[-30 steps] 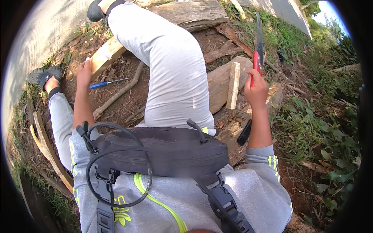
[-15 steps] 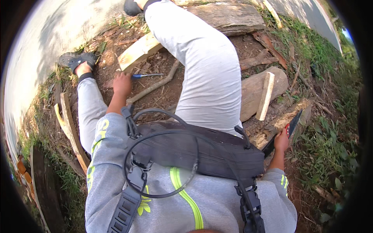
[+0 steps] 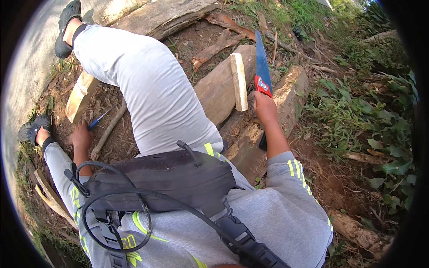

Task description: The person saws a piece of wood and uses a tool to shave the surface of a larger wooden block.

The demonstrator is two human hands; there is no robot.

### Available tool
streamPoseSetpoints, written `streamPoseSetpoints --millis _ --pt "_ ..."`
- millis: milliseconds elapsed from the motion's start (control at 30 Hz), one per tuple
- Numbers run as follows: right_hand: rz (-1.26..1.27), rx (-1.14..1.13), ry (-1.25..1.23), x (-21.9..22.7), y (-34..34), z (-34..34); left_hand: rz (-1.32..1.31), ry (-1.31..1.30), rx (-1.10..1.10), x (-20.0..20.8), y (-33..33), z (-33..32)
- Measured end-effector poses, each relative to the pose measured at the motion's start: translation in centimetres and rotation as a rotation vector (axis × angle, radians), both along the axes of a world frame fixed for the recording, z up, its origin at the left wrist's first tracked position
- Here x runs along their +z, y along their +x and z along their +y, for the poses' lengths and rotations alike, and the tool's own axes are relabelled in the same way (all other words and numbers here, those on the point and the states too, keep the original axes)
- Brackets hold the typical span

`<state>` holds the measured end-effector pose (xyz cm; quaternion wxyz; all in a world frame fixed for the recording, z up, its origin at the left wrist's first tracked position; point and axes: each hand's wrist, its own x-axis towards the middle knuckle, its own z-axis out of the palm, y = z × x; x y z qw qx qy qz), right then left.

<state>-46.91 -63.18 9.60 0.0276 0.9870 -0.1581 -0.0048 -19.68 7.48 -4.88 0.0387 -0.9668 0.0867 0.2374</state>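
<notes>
My right hand [image 3: 264, 107] is closed around the red handle of a handsaw [image 3: 262, 60], whose blue blade points away from me above the logs. Beside the saw, a pale split stick [image 3: 239, 82] rests on a thick log [image 3: 214, 96]. My left hand [image 3: 82, 135] is low by the near end of a cut wood block [image 3: 82, 97]; its fingers are too blurred to read. Just right of that hand, a blue-handled screwdriver [image 3: 94, 123] lies on the soil, next to a thin branch [image 3: 109, 129]. My bent leg covers the block's far end.
A rough log [image 3: 286, 96] lies under my right forearm, with a dark object [image 3: 262, 142] partly hidden there. A weathered plank [image 3: 165, 18] and bark pieces [image 3: 216, 47] lie farther off. Leafy plants [image 3: 357, 105] grow at right; pale pavement [image 3: 35, 67] borders the left.
The saw has swung up and away from me, from low on the right to over the logs. My view has turned right, and my left hand stays near the block's end.
</notes>
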Motion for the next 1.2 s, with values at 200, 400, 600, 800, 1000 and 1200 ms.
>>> streamPoseSetpoints --millis 200,400,600,800,1000,1200 --pt "-0.073 0.27 -0.002 -1.6 4.7 2.6 -0.055 -0.237 0.115 8.0 -2.6 0.8" --pt "-0.193 0.567 -0.032 -2.9 12.2 7.6 -0.123 -0.271 0.31 10.4 -5.1 2.7" --pt "-0.037 0.717 0.121 -7.7 16.1 8.3 -0.154 -0.302 0.393 9.3 -7.2 4.7" --pt "0.087 0.62 0.205 -7.9 14.2 8.0 -0.144 -0.299 0.437 9.3 -7.7 5.0" --pt "-0.107 0.471 0.26 -5.6 12.8 8.6 -0.143 -0.277 0.451 9.2 -7.3 5.1" --pt "-0.105 -0.276 -0.025 -4.6 8.4 4.9 -0.117 -0.35 0.562 12.2 -7.7 5.4"
